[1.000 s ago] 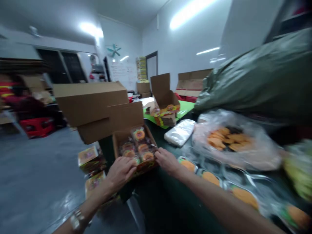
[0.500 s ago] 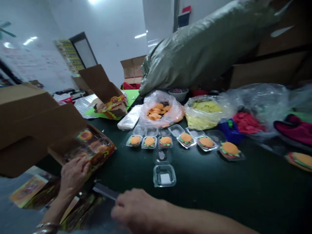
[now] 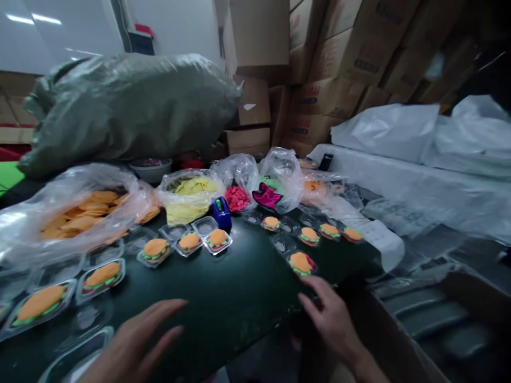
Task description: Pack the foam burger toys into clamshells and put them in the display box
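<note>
Looks like a small packing workshop or stockroom: stacked cardboard cartons (image 3: 319,69) along the back wall, a big grey-green sack (image 3: 128,106), and burger-shaped toys in clear plastic trays (image 3: 217,239) lined across a dark table (image 3: 231,298).

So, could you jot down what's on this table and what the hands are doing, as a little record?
Surface: dark green table, cardboard boxes stacked behind
Left hand: open, empty, over the table
Right hand: open, empty, fingertips near a burger-shaped piece in a clear tray
Bags: orange pieces, yellow pieces, red pieces
Other: blue tape dispenser, grey-green sack
</note>
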Tool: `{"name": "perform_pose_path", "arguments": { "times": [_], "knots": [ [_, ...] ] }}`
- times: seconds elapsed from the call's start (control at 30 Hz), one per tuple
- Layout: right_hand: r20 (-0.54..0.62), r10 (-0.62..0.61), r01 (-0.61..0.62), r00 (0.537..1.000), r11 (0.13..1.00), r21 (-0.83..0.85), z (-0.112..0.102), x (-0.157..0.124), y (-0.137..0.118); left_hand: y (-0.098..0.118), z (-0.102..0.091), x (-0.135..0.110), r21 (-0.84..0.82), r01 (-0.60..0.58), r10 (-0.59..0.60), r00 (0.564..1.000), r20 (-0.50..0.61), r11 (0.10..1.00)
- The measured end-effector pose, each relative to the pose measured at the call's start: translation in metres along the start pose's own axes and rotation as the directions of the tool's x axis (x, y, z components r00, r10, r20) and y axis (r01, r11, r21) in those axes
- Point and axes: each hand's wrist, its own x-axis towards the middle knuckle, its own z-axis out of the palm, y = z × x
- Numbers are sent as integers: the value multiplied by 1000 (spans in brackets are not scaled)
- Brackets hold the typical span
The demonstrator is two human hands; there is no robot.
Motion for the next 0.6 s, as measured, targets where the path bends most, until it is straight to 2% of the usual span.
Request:
{"name": "perform_pose_path", "arguments": {
  "times": [0.07,0.1,0.13,0.2,0.3,0.37,0.43,0.5,0.6],
  "knots": [
    [-52,106,-111,993,990,-86,-20,20,44,54,31,61,-174,38,-2,980,199,984],
    [-27,134,-136,991,986,-101,-23,29,61,77,49,94,-246,57,12,963,270,967],
    [21,144,-141,989,985,-99,-24,36,76,97,68,127,-282,104,-19,957,289,954],
    [135,132,-126,982,990,-56,-19,44,94,122,107,187,-256,226,-175,962,208,940],
    [237,125,-134,963,991,26,-13,50,107,133,154,249,-185,284,-260,955,145,941],
    [279,114,-136,954,989,60,-15,55,111,136,175,271,-144,293,-274,952,140,945],
    [328,65,-97,942,992,82,-22,62,114,140,187,279,-107,286,-270,953,139,952],
    [389,21,-55,921,996,74,-30,71,114,145,191,280,-77,263,-252,960,122,962],
    [480,8,-23,877,999,25,-34,79,104,148,184,269,-67,199,-192,976,101,978]
  ]
}}
